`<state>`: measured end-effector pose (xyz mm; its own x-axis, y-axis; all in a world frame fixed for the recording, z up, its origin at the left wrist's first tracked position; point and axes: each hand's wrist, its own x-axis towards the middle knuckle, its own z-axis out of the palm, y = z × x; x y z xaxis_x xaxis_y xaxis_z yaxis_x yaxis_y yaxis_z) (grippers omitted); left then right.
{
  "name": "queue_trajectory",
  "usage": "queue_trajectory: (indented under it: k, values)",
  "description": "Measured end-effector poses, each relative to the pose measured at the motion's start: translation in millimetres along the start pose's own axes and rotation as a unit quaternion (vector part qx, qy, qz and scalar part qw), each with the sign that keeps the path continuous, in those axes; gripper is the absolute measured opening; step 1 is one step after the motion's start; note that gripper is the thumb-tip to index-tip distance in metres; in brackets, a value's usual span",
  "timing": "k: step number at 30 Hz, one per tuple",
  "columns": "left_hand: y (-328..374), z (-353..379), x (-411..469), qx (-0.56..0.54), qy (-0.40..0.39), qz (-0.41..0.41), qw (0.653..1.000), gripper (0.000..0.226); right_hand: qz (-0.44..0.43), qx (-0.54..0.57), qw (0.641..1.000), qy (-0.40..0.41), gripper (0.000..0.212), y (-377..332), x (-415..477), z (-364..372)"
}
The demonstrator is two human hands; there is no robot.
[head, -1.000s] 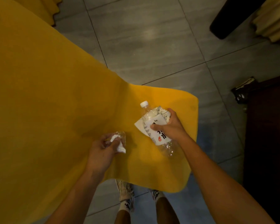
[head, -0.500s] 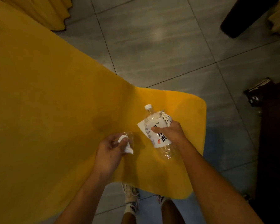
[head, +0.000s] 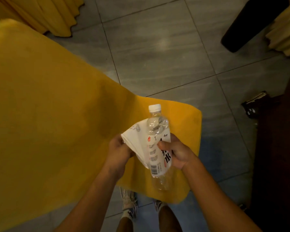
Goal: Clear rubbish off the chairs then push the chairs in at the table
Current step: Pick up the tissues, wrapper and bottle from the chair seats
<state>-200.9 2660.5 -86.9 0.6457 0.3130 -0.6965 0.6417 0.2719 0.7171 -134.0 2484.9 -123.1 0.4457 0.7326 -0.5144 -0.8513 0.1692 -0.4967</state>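
Observation:
A yellow-covered chair [head: 45, 114] fills the left and middle of the head view, its seat reaching under my hands. My right hand [head: 179, 153] grips a clear plastic bottle [head: 157, 131] with a white cap and white label, held above the seat with the cap pointing away. A white paper wrapper [head: 137, 141] lies against the bottle's left side. My left hand [head: 119, 151] is closed against the wrapper's left edge. The crumpled tissue it held earlier is hidden in that fist or behind the wrapper.
Grey floor tiles [head: 166, 52] stretch beyond the chair. A yellow skirted cloth [head: 57, 14] hangs at the top left. A dark chair leg [head: 251, 22] and pale cloth stand at the top right. Dark wooden furniture [head: 278, 156] runs along the right edge, with a black wrapper [head: 253, 106] beside it.
My right hand lifted the bottle and wrapper off the seat. My left hand, holding the crumpled tissue, moved right until it met the wrapper.

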Motion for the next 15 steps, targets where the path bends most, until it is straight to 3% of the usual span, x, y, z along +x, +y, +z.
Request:
queue_trajectory:
  k: [5,10,15]
  values:
    - [57,8,-36,-0.036,-0.105,0.077,0.991,0.028,-0.021,-0.035,0.999,-0.016,0.053,-41,-20,57]
    - [109,-5,-74,-0.001,-0.104,0.144,0.984,0.04,-0.04,-0.062,0.997,-0.023,0.052,-80,-42,108]
    - [159,-34,-106,-0.006,-0.096,0.199,0.975,0.032,-0.057,-0.038,0.996,-0.056,0.057,-108,-46,169]
